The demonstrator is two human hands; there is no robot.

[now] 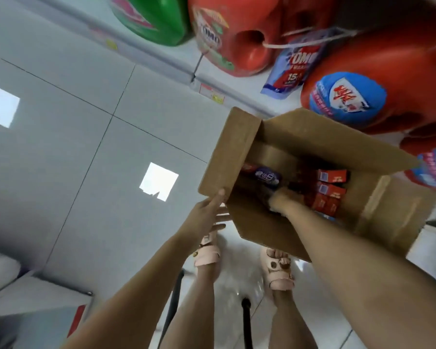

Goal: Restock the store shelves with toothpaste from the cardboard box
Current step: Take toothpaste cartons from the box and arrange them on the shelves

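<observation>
While the frame is motion-blurred, the layout still reads. Grey tiled floor (61, 147) fills the left, with square light reflections (158, 181) on it. White shelf (239, 79) runs along the top, price tags on its edge. On it, left to right: green detergent jug (156, 18), red jug (237, 34), blue-red pouch (292, 69) hung on a string, more red jugs (375, 84) at far right.

Cardboard box (312, 137) is just beside the shelf edge, flaps open. Inside: purple-white toothpaste pack (267, 176) on the left, red toothpaste cartons (330, 190) stacked on the right.

Left hand (207, 210): fingers straight, tips touching the near corner of the box's left flap (229, 152), holding nothing. Right hand (282, 200): reaches down inside the box between the purple-white pack and the red cartons (fingers blurred and buried, so I can't tell if it grips anything). Pink sandals (208, 253) are on the floor below the box.
</observation>
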